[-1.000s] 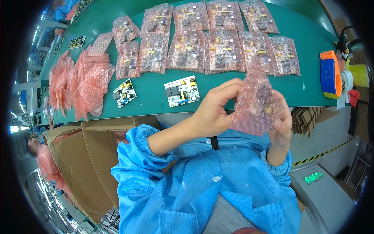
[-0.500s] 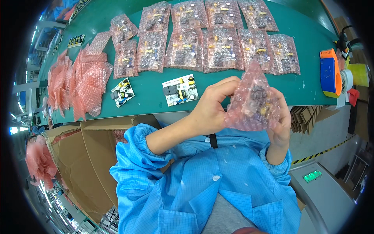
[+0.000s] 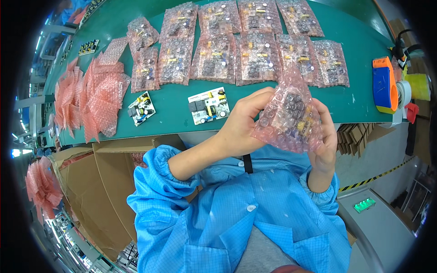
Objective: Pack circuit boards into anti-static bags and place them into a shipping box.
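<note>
In the head view, the left hand (image 3: 241, 127) and the right hand (image 3: 325, 136) grip a pink bubble-wrap bag (image 3: 291, 113) between them, lifted above the near edge of the green table (image 3: 173, 113); a circuit board shows through the wrap, so the bag seems raised for closing or checking; the left fingers pinch its upper left edge, the right fingers curl round its right side. Two bare circuit boards, a larger white one (image 3: 208, 105) and a smaller one (image 3: 141, 108), lie near the table's front; behind them, rows of bagged boards (image 3: 236, 50) lie flat side by side; a fan of empty pink bags (image 3: 93, 98) lies at the left; an orange-and-blue tape dispenser (image 3: 384, 84) stands at the right; an open cardboard box (image 3: 82, 191) sits below the table.
</note>
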Available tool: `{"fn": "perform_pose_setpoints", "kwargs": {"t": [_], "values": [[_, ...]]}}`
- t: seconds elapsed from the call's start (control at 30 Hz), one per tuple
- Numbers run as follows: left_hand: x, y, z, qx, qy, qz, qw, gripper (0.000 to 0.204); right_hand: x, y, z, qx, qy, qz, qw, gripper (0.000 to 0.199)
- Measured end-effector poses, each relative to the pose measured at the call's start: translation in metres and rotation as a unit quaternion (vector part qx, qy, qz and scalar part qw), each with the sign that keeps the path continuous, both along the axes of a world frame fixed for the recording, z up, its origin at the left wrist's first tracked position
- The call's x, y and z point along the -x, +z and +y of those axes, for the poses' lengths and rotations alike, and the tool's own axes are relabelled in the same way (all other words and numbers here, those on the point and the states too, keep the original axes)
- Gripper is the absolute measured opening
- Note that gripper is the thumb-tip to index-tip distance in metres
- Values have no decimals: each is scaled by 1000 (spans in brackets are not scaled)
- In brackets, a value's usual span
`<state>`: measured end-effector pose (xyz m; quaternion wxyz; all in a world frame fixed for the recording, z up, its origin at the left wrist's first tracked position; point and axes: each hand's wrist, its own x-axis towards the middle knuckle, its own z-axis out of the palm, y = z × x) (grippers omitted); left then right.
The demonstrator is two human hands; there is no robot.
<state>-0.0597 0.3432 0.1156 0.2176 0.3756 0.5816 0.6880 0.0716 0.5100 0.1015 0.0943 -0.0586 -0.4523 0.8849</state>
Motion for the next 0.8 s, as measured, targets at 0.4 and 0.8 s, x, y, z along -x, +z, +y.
{"fn": "perform_pose_setpoints", "kwargs": {"t": [0.4,0.8], "values": [[7,5,0,22,-20,70,997,42,1,-2,2,-3,6,-3,1000,87],[-3,-11,0,28,-100,-195,975,45,-1,-6,4,-112,-54,-46,991,79]]}}
